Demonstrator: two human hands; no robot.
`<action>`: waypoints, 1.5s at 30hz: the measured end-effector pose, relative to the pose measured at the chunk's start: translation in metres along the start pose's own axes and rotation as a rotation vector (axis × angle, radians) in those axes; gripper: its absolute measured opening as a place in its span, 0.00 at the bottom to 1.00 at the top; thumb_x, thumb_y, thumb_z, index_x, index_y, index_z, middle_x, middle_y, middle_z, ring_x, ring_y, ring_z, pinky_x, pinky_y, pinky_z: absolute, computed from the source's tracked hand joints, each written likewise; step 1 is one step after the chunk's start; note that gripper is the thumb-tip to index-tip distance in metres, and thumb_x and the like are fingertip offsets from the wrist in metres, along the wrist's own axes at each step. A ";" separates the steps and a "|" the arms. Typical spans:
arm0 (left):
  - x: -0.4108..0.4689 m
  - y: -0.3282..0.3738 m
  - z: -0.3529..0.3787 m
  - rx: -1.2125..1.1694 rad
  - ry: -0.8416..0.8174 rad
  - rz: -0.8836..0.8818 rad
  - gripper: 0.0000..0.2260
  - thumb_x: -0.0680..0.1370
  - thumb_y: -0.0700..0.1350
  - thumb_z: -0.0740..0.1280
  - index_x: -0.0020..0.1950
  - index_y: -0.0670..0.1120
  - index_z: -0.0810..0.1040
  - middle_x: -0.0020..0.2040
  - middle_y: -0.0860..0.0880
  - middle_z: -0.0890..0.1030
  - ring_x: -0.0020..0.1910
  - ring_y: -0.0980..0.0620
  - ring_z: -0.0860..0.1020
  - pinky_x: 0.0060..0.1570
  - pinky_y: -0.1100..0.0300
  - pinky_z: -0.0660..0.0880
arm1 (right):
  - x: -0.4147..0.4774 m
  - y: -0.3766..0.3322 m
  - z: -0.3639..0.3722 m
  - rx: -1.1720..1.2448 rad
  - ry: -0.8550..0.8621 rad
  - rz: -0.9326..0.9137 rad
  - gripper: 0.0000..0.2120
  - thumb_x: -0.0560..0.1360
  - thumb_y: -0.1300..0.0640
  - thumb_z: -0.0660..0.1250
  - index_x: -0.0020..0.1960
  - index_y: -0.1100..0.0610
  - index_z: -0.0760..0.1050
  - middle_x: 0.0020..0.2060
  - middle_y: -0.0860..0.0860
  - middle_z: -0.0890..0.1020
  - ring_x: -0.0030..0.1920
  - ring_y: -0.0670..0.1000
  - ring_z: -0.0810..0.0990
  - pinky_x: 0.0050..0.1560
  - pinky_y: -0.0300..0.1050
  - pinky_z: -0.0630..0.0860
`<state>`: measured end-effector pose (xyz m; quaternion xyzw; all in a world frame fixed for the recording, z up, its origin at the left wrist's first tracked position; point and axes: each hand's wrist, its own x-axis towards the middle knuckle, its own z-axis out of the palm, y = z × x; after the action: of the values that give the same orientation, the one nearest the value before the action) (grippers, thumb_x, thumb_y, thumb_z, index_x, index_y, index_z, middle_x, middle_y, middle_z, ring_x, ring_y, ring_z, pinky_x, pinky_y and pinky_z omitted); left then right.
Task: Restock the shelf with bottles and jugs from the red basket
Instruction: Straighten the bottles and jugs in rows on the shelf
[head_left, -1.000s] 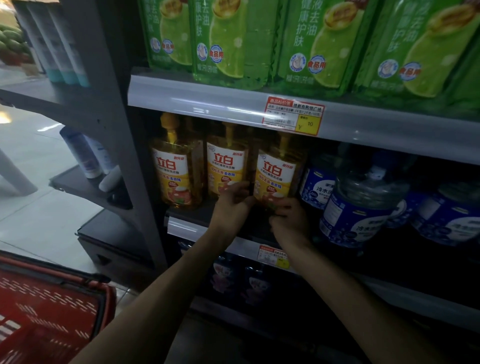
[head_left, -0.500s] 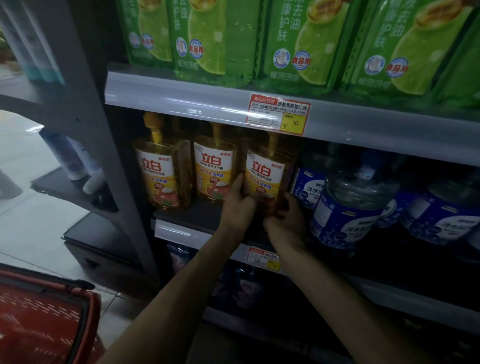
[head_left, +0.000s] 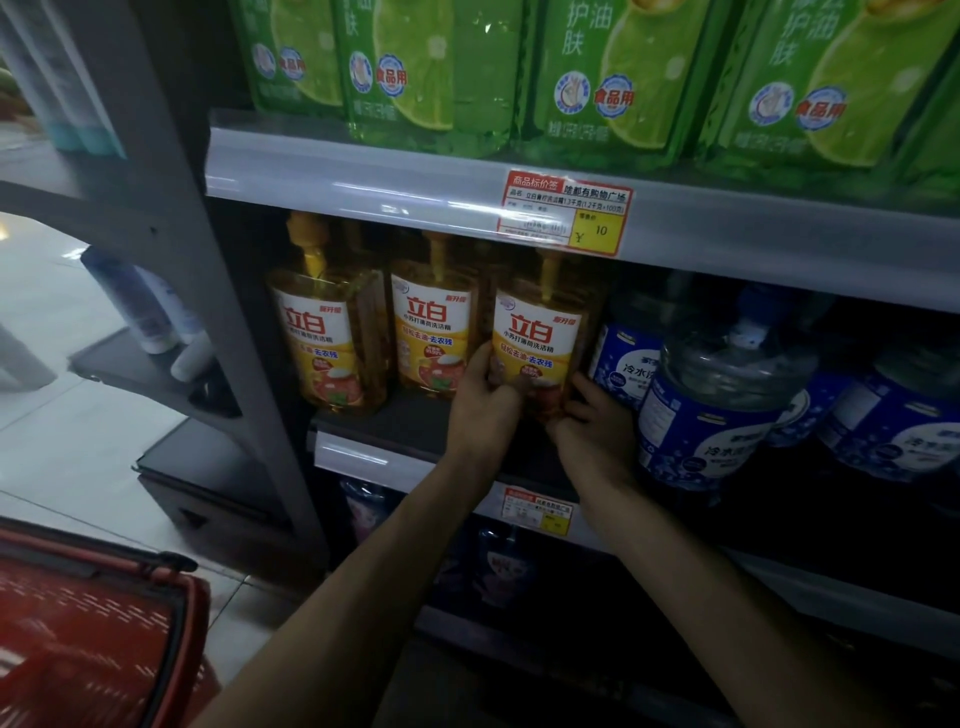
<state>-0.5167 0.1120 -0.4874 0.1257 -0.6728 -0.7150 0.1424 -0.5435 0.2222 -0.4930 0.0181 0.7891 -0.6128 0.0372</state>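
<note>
Both the left hand (head_left: 480, 402) and the right hand (head_left: 592, 431) clasp the yellow detergent bottle (head_left: 537, 343) low down. Full and probably heavy, with slick plastic; its base is the safest hold.

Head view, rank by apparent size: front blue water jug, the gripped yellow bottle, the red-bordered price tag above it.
1. blue water jug, nearer the camera, so its lead is unsure.
2. yellow bottle.
3. price tag.

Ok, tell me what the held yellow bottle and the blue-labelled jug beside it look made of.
Yellow bottle: likely clear glossy plastic; amber liquid shows beside the label. Blue-labelled jug: probably clear plastic too; ribbed see-through shoulder above a printed wrap.
</note>
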 end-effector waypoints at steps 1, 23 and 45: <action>-0.001 0.000 0.000 -0.007 0.004 -0.001 0.26 0.73 0.49 0.71 0.71 0.56 0.76 0.64 0.55 0.83 0.66 0.51 0.80 0.69 0.41 0.75 | 0.001 0.001 0.000 0.007 -0.005 -0.003 0.27 0.75 0.67 0.68 0.66 0.41 0.78 0.44 0.37 0.81 0.56 0.47 0.82 0.63 0.54 0.79; 0.006 -0.015 -0.011 0.334 0.339 0.050 0.11 0.79 0.49 0.74 0.61 0.51 0.84 0.58 0.55 0.85 0.57 0.57 0.81 0.62 0.48 0.80 | 0.019 0.018 0.033 -0.069 0.302 -0.122 0.11 0.74 0.59 0.75 0.56 0.53 0.83 0.52 0.48 0.86 0.56 0.51 0.83 0.54 0.48 0.79; -0.007 -0.003 -0.021 0.258 0.419 0.035 0.11 0.78 0.49 0.76 0.59 0.51 0.84 0.54 0.55 0.85 0.55 0.56 0.82 0.60 0.51 0.80 | 0.010 0.011 0.032 -0.033 0.279 -0.120 0.25 0.72 0.54 0.78 0.66 0.48 0.74 0.59 0.49 0.83 0.59 0.51 0.82 0.57 0.55 0.82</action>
<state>-0.5025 0.0949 -0.4917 0.2769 -0.7165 -0.5789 0.2738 -0.5513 0.1941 -0.5118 0.0553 0.7964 -0.5923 -0.1091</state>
